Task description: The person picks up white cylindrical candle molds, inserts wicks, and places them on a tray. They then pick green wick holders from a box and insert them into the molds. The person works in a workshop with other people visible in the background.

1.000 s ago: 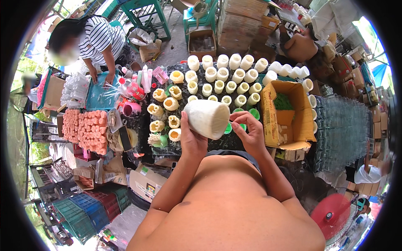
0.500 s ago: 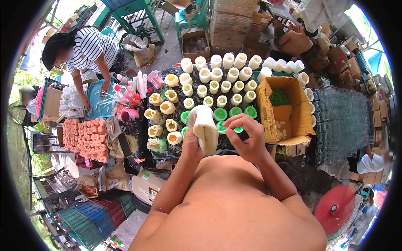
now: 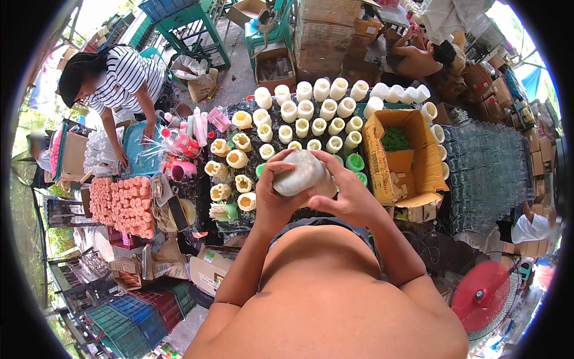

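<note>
— Left hand (image 3: 272,194)?
— Wrapped around a whitish jar (image 3: 304,174), fingers curled on its near end, held above the counter's (image 3: 251,221) near edge.
— Right hand (image 3: 350,191)?
— Cupped over the jar's other side, fingers (image 3: 335,160) pressed on top.
— Around it?
— Rows of pale round moulds (image 3: 311,110) toward the far edge; green cups (image 3: 355,162) just beyond the jar; open yellow box (image 3: 421,173) at the right edge; pink pieces (image 3: 125,206) left.

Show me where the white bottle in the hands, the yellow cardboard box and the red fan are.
white bottle (image 3: 302,173), head view, its side.
yellow cardboard box (image 3: 426,157), head view, right wall.
red fan (image 3: 481,293), head view, its hub.
</note>
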Action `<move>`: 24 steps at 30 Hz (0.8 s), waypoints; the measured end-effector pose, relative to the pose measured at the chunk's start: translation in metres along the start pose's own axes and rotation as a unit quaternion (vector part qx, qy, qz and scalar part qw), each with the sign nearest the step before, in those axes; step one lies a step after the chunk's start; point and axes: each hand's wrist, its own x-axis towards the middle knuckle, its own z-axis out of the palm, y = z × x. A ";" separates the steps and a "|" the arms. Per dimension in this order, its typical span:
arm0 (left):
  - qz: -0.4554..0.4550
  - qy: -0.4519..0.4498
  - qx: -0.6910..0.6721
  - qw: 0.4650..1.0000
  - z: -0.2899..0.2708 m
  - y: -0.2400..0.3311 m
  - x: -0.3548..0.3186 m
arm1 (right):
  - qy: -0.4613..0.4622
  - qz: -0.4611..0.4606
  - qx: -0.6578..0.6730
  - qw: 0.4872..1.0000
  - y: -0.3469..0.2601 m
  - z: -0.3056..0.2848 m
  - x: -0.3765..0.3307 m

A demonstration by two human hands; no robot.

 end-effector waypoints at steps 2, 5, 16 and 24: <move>0.079 -0.013 0.109 0.991 -0.001 0.002 0.000 | -0.015 -0.028 -0.047 0.998 -0.004 0.003 0.005; 0.119 0.020 0.019 0.992 0.008 0.016 0.001 | -0.023 -0.030 0.044 0.998 0.008 0.007 0.005; 0.220 -0.012 0.286 0.933 -0.011 0.017 -0.009 | 0.127 -0.279 -0.366 0.879 -0.055 -0.004 0.007; 0.263 -0.045 0.406 0.874 -0.015 0.038 0.000 | 0.089 -0.271 -0.335 0.898 -0.053 0.003 0.014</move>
